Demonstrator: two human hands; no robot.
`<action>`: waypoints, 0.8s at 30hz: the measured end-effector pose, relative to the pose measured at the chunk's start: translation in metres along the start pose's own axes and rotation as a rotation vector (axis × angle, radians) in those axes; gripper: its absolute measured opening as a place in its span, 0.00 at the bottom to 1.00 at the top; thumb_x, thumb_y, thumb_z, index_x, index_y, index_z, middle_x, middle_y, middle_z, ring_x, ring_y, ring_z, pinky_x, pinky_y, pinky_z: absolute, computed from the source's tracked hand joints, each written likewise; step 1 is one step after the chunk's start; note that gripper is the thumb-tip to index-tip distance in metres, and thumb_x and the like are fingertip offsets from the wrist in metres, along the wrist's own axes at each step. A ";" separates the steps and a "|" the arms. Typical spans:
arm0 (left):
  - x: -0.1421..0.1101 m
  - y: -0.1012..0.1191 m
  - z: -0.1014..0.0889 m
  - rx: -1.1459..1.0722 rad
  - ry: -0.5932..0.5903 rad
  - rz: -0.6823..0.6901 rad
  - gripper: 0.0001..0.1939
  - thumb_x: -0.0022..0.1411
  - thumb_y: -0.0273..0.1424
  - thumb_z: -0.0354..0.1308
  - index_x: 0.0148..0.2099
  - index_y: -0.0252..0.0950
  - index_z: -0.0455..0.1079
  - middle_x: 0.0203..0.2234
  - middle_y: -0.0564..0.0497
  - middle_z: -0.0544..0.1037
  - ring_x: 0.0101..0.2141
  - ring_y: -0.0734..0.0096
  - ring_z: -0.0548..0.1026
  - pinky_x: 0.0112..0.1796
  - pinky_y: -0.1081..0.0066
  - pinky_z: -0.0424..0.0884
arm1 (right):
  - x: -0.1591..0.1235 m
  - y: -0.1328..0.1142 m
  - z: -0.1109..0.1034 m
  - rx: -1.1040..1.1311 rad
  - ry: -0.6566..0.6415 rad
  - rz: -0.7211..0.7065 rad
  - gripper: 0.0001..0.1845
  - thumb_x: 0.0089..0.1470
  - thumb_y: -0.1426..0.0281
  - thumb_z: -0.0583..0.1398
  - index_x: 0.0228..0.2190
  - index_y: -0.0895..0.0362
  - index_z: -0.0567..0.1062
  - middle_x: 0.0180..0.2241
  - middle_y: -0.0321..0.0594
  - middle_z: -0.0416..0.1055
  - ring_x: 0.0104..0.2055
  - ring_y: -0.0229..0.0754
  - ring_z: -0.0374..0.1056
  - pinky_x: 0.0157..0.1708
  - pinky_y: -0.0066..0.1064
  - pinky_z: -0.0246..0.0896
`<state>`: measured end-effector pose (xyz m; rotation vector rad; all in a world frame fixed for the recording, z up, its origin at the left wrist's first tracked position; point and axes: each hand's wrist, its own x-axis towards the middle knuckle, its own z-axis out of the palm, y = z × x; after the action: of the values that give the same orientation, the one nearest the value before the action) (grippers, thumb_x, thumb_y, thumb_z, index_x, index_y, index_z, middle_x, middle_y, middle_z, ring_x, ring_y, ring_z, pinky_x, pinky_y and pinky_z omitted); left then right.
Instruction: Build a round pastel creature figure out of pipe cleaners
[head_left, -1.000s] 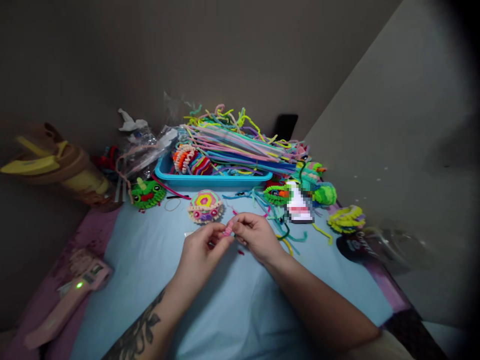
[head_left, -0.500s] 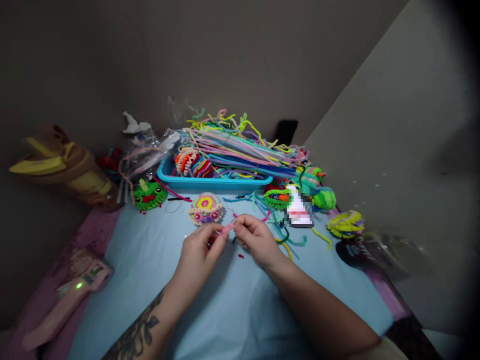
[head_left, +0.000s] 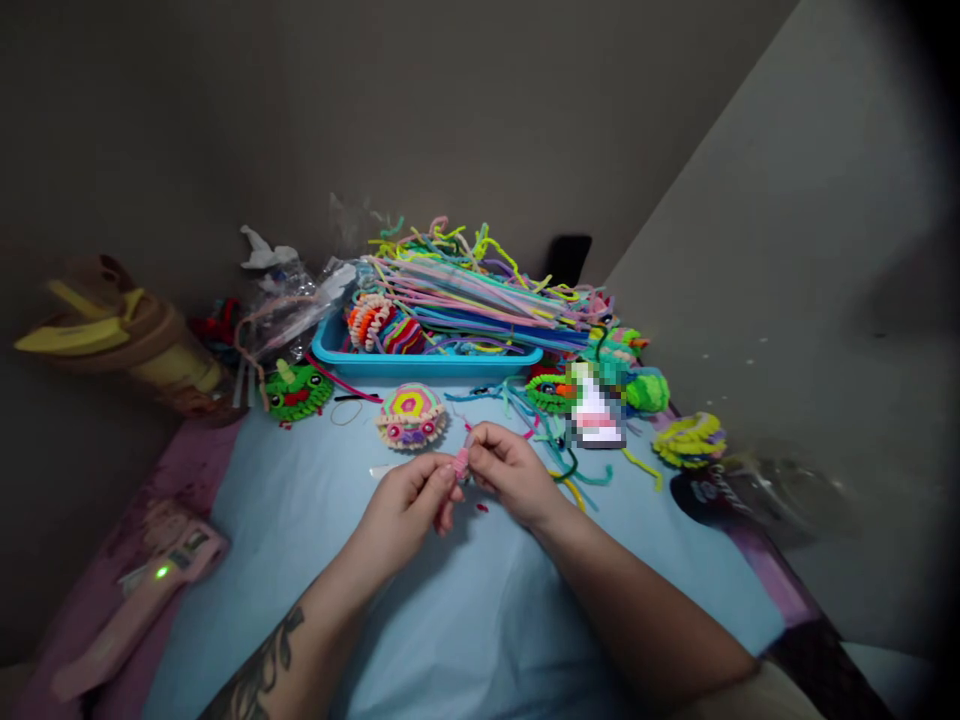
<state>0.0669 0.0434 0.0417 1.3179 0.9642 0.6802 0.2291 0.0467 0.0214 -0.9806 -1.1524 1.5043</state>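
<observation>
My left hand (head_left: 411, 498) pinches a small pink coiled pipe cleaner piece (head_left: 460, 463) between thumb and fingers. From the other side, my right hand (head_left: 514, 476) has its thumb and fingertips closed on the upper end of the same piece, partly hiding it. Just beyond both hands sits a round pipe cleaner creature (head_left: 410, 415) with a pink, yellow and white top and eyes. A tiny dark red scrap (head_left: 482, 507) lies on the blue cloth (head_left: 435, 620) below my fingers.
Behind stands a blue tray (head_left: 427, 367) heaped with pipe cleaners (head_left: 465, 290). A green creature (head_left: 297, 391) sits left, a yellow one (head_left: 688, 441) right. At left lies a pink glue-gun-like tool (head_left: 146, 605) with a green light; a phone (head_left: 600, 430) and clear cup (head_left: 787, 500) are right.
The pink piece has turned more upright between my hands. My left hand has shifted slightly, and its lower fingers now show beneath the thumb.
</observation>
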 end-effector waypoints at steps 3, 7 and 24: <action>-0.001 0.001 0.000 0.007 -0.013 0.008 0.17 0.63 0.42 0.48 0.30 0.34 0.65 0.14 0.57 0.67 0.17 0.78 0.65 0.21 0.78 0.60 | -0.001 0.001 0.000 0.035 0.026 -0.022 0.15 0.50 0.59 0.64 0.28 0.57 0.69 0.21 0.30 0.62 0.19 0.30 0.51 0.18 0.22 0.46; -0.002 0.000 0.001 -0.020 -0.045 0.005 0.19 0.64 0.44 0.47 0.30 0.34 0.65 0.13 0.58 0.66 0.15 0.79 0.63 0.20 0.78 0.59 | 0.000 0.001 0.000 0.046 0.000 -0.024 0.13 0.50 0.60 0.64 0.30 0.57 0.73 0.24 0.33 0.65 0.22 0.32 0.57 0.21 0.24 0.52; 0.001 0.004 0.008 -0.237 0.064 -0.054 0.19 0.47 0.41 0.66 0.36 0.33 0.67 0.20 0.56 0.70 0.22 0.77 0.69 0.22 0.77 0.67 | 0.001 0.009 0.000 0.040 0.126 -0.187 0.11 0.51 0.62 0.64 0.26 0.57 0.74 0.25 0.33 0.62 0.22 0.31 0.53 0.21 0.24 0.47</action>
<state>0.0752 0.0412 0.0449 1.0637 0.9367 0.7740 0.2269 0.0468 0.0123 -0.9011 -1.0886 1.2939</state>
